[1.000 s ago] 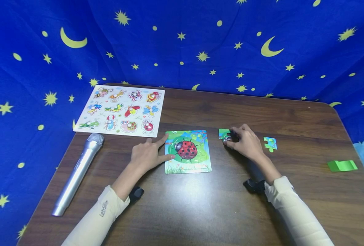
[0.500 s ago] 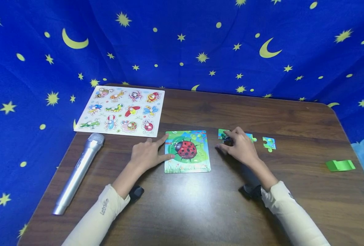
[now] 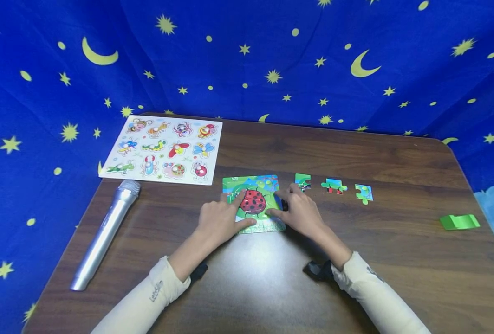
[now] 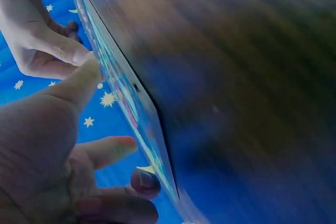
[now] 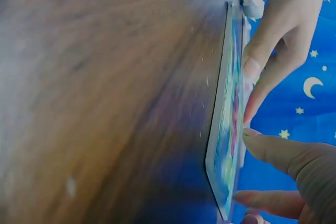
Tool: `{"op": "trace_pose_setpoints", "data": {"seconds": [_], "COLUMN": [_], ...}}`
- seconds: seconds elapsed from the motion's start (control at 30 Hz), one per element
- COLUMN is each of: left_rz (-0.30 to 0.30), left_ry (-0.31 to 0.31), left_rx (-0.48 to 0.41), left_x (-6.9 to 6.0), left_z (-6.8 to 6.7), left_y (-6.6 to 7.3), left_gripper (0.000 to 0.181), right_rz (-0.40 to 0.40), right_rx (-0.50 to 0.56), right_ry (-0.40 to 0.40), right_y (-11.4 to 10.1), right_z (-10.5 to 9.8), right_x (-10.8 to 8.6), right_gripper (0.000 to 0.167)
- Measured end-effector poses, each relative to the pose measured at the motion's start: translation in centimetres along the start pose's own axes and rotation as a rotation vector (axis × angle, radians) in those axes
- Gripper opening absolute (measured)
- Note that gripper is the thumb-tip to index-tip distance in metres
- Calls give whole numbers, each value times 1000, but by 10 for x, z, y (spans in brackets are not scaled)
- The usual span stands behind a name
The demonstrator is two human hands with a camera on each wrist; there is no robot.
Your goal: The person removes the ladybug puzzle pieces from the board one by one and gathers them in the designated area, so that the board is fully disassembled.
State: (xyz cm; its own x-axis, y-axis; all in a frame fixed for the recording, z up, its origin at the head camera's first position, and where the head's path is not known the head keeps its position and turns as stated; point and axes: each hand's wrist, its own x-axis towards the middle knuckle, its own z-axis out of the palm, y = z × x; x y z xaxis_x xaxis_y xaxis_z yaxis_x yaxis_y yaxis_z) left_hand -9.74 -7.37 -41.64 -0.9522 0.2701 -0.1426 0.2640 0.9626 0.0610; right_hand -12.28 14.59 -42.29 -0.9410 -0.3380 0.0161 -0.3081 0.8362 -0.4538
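Note:
A square ladybug picture puzzle [image 3: 253, 202] lies flat on the wooden table. The left hand [image 3: 218, 221] reaches over its left part, with thumb and index finger spread on the picture. At its right edge the right hand [image 3: 303, 214] touches the board with thumb and index finger apart. In the left wrist view the board [image 4: 131, 98] is seen edge-on, with the left hand [image 4: 47, 140] at its face. The right wrist view shows the right hand [image 5: 310, 171] with fingertips against the board [image 5: 227, 124].
Three loose puzzle pieces, a green-edged one [image 3: 303, 181], a middle one [image 3: 334, 186] and a right one [image 3: 364, 193], lie right of the board. A silver microphone [image 3: 105, 236], an insect board [image 3: 163, 149] and a green object [image 3: 460, 222] are also on the table [image 3: 397, 278].
The right hand has left the loose pieces and moved left to the ladybug puzzle. The left hand has shifted right, further over the picture. The pieces at the right are uncovered.

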Motion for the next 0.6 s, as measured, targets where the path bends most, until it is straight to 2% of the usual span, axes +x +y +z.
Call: {"op": "trace_pose_setpoints", "data": {"seconds": [0.2,0.6], "left_rz": [-12,6], "left_ry": [10,33], "left_rx": [52,56], "left_x": [0,-2], "left_z": [4,8], "left_y": [1,1], "left_gripper": [88,83], "right_rz": [16,46], "right_rx": [-22,-65], "right_ry": [-5,56], "right_y": [-5,-8], "right_z": [6,11], "right_x": [1,-3], "right_gripper": [63,61]}}
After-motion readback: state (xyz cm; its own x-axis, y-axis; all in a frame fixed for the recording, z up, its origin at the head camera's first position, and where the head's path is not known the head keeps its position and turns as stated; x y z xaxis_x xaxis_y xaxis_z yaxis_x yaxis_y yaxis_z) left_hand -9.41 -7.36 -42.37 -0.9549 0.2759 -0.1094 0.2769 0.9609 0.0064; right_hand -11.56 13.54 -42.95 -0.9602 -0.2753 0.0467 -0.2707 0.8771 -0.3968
